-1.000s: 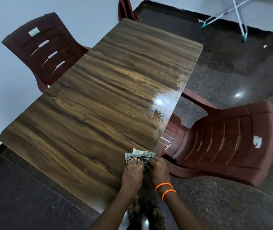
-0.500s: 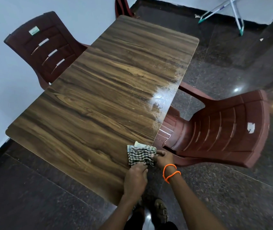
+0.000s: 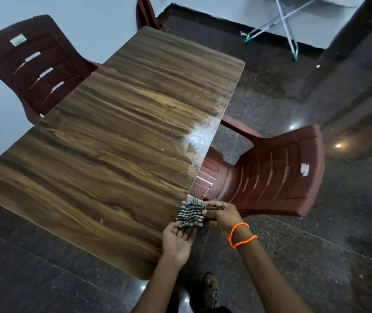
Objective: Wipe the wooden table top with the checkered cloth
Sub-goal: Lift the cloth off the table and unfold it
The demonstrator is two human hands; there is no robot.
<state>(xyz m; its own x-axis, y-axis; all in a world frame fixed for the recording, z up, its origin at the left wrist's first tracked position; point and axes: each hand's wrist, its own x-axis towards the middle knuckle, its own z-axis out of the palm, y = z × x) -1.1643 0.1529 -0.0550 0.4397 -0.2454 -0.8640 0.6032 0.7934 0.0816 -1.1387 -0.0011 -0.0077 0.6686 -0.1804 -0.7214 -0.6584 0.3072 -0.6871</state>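
Note:
The wooden table top (image 3: 117,141) fills the middle of the view, with a pale wet or dusty streak along its right edge. A crumpled black-and-white checkered cloth (image 3: 190,213) hangs at the table's near right corner, just off the edge. My right hand (image 3: 220,214), with orange bands on the wrist, pinches the cloth's right side. My left hand (image 3: 178,239) is palm up below the cloth, fingertips touching its lower edge.
One dark red plastic chair (image 3: 268,175) stands against the table's right side and another (image 3: 33,66) at the far left by the white wall. A folding rack (image 3: 286,26) stands on the dark granite floor at the back right. My sandalled foot (image 3: 210,290) is below.
The cloth has been lifted from the table corner and drawn right, off the edge. My left hand has turned palm up under it. The camera has shifted right.

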